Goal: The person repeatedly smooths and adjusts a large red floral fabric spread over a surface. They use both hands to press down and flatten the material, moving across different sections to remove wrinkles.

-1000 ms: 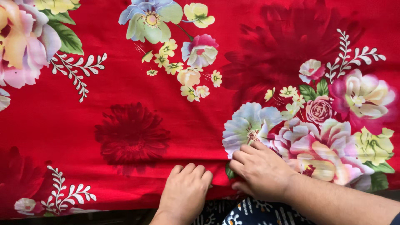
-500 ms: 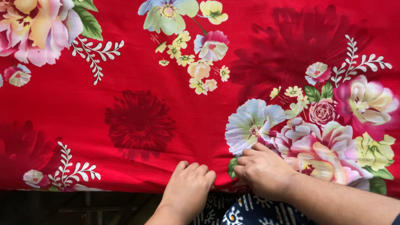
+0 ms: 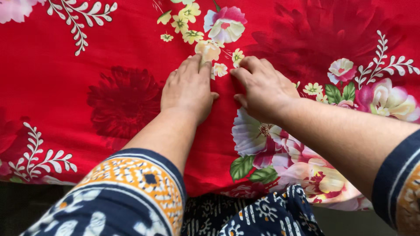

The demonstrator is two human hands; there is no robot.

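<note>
Where the red cloth (image 3: 87,57) reaches the far left, it lies flat and bears white leaf sprigs (image 3: 39,159) near its near edge and a dark red flower (image 3: 124,98) printed further in. The cloth covers nearly the whole view; what carries it is hidden, so I cannot tell if it is a bench or a bed. Its near edge hangs over a dark gap at the bottom.

Next comes the left sleeve (image 3: 131,196), dark blue with an orange and white pattern, low in the view. From it the bare forearm runs up to the left hand (image 3: 188,89), which lies palm down on the cloth about midway along, well in from the near edge. Its fingers (image 3: 192,65) are stretched out flat and close together, pressing the cloth and grasping nothing; their tips touch a small cluster of pale yellow flowers (image 3: 208,50).

Just beside it, apart by a narrow strip of red, the right hand (image 3: 262,89) also rests on the cloth. Its fingers (image 3: 245,70) are bent, tips down on the fabric; whether they pinch a fold I cannot tell.

Under the right forearm lie large pink and white blooms (image 3: 262,140) with green leaves (image 3: 245,168). At the far right edge are the right sleeve (image 3: 400,183) and more flowers (image 3: 389,98).
</note>
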